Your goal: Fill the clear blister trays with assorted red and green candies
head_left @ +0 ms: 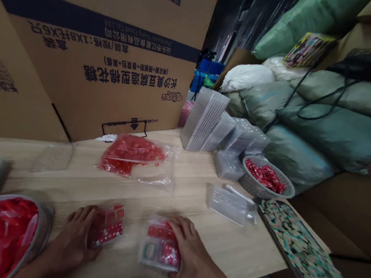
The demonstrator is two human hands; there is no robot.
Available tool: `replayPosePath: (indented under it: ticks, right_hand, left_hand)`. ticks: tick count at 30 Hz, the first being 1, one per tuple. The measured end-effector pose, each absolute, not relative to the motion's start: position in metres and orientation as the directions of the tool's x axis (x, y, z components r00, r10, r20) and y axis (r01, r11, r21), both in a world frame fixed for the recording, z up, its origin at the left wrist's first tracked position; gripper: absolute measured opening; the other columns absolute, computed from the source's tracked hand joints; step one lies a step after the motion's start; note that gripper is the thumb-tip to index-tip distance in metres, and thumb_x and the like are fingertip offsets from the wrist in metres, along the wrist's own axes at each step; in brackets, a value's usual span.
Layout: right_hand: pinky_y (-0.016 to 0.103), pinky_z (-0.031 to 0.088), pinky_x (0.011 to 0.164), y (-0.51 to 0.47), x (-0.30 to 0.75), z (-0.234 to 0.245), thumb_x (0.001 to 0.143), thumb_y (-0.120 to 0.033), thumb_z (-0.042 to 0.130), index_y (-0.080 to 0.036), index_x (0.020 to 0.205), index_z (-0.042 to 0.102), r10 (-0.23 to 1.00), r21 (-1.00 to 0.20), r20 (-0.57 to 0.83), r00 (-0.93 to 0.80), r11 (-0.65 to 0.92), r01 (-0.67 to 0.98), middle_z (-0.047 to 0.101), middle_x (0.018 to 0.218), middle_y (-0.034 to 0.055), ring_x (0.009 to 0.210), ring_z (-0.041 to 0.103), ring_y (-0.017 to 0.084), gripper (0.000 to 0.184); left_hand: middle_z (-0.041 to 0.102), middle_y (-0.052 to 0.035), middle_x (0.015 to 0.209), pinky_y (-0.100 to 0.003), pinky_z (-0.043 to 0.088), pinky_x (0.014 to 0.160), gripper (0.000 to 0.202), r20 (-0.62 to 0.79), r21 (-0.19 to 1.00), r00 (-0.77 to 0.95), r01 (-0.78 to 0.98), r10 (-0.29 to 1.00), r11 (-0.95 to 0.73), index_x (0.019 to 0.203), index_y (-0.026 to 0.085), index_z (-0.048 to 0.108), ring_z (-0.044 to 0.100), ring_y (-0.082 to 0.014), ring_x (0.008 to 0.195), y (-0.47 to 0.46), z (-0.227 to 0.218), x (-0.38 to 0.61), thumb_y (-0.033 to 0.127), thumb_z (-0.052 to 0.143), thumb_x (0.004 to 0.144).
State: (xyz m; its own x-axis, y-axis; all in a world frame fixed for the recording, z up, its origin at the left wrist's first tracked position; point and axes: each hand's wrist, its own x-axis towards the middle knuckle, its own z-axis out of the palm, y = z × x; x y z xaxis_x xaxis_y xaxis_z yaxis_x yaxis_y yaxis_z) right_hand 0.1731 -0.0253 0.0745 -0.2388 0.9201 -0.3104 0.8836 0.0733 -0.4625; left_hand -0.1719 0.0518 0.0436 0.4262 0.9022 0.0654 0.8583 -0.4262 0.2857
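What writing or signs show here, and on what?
On the big cardboard box:
"长沙臭豆腐造型棉花糖", upside down
"汕头市亿星食品有限公司"
"Food Co.,Ltd"
"1X8托X6只"
"请勿踩压"
"OPEN", at the top edge
A down arrow
Too small or blurred: the box's other lines, any print on the yellow carton or clear packs.

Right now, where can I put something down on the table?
Bare tabletop shows between the right hand and the green-and-white pieces, and between the bag of red pieces and the left hand. It's crowded back right: stacked clear trays, gray basket.
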Motion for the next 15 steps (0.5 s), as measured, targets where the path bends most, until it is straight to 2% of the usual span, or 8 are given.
replayPosePath:
  ticks: [2,5,7,8,10,12,14,15]
  right_hand:
    - [0.053,0.017,0.112,-0.016,0.154,0.077,0.041,-0.024,0.076,-0.017,0.146,0.028,0.89,-0.487,-0.351,-0.291,0.092,0.869,0.023,0.151,0.0169,0.139,0.015,0.04,0.116]
    - [0.055,0.014,0.114,-0.01,0.148,0.076,0.042,-0.025,0.077,-0.01,0.149,0.017,0.883,-0.519,-0.356,-0.306,0.086,0.85,0.012,0.155,0.0219,0.142,0.006,0.041,0.124]
    - [0.054,0.013,0.115,-0.012,0.154,0.069,0.046,-0.032,0.079,-0.007,0.15,0.006,0.891,-0.588,-0.29,-0.35,0.123,0.799,0.004,0.156,0.0236,0.143,0.001,0.039,0.13]
    - [0.054,0.014,0.115,-0.014,0.159,0.064,0.047,-0.037,0.081,-0.007,0.15,0.001,0.897,-0.632,-0.241,-0.371,0.145,0.762,0.003,0.156,0.0236,0.144,0.002,0.039,0.134]
    - [0.052,0.02,0.114,-0.023,0.168,0.053,0.046,-0.046,0.083,-0.012,0.15,-0.007,0.929,-0.685,-0.152,-0.338,0.147,0.714,0.012,0.156,0.0208,0.143,0.014,0.037,0.141]
    - [0.05,0.031,0.109,-0.034,0.175,0.044,0.047,-0.048,0.084,-0.02,0.151,-0.009,0.968,-0.687,-0.108,-0.227,0.092,0.721,0.026,0.153,0.0161,0.139,0.029,0.036,0.142]
    - [0.048,0.043,0.1,-0.045,0.178,0.042,0.052,-0.046,0.083,-0.032,0.151,-0.001,0.986,-0.67,-0.081,-0.142,0.052,0.741,0.037,0.148,0.01,0.134,0.038,0.034,0.131]
    - [0.047,0.047,0.094,-0.05,0.177,0.044,0.056,-0.045,0.083,-0.039,0.15,0.007,0.988,-0.668,-0.072,-0.136,0.054,0.743,0.043,0.145,0.0067,0.133,0.04,0.033,0.12]
  left_hand:
    - [0.063,-0.0066,0.103,-0.042,0.049,0.081,0.042,0.149,0.349,0.372,0.847,0.916,-0.401,0.104,0.023,0.051,0.06,-0.0298,0.095,0.045,0.059,-0.17,0.029,0.061,0.064]
    - [0.061,-0.0055,0.106,-0.044,0.047,0.085,0.049,0.277,0.376,0.483,0.741,0.83,-0.557,0.11,0.028,0.047,0.057,-0.0304,0.1,0.033,0.085,-0.135,0.029,0.062,0.064]
    - [0.06,-0.009,0.115,-0.051,0.039,0.096,0.059,0.222,0.387,0.668,0.608,0.71,-0.693,0.114,0.027,0.05,0.051,-0.0357,0.112,0.027,0.094,-0.096,0.034,0.067,0.058]
    - [0.057,-0.0128,0.12,-0.054,0.036,0.099,0.067,0.139,0.419,0.702,0.598,0.699,-0.684,0.114,0.023,0.051,0.049,-0.0376,0.114,0.025,0.094,-0.076,0.035,0.071,0.051]
    - [0.055,-0.0172,0.122,-0.059,0.029,0.104,0.073,0.046,0.449,0.736,0.589,0.676,-0.672,0.115,0.017,0.053,0.048,-0.0394,0.114,0.025,0.087,-0.046,0.032,0.074,0.046]
    - [0.054,-0.0182,0.124,-0.063,0.023,0.107,0.079,0.026,0.464,0.751,0.576,0.66,-0.673,0.118,0.015,0.052,0.047,-0.0401,0.114,0.028,0.074,-0.031,0.04,0.076,0.047]
    - [0.055,-0.0179,0.123,-0.066,0.022,0.106,0.085,0.039,0.462,0.761,0.561,0.647,-0.687,0.12,0.017,0.05,0.048,-0.0401,0.113,0.03,0.064,-0.03,0.056,0.075,0.049]
    - [0.056,-0.0183,0.122,-0.066,0.025,0.104,0.086,0.039,0.446,0.771,0.556,0.636,-0.701,0.121,0.017,0.05,0.049,-0.0398,0.112,0.028,0.062,-0.031,0.063,0.073,0.051]
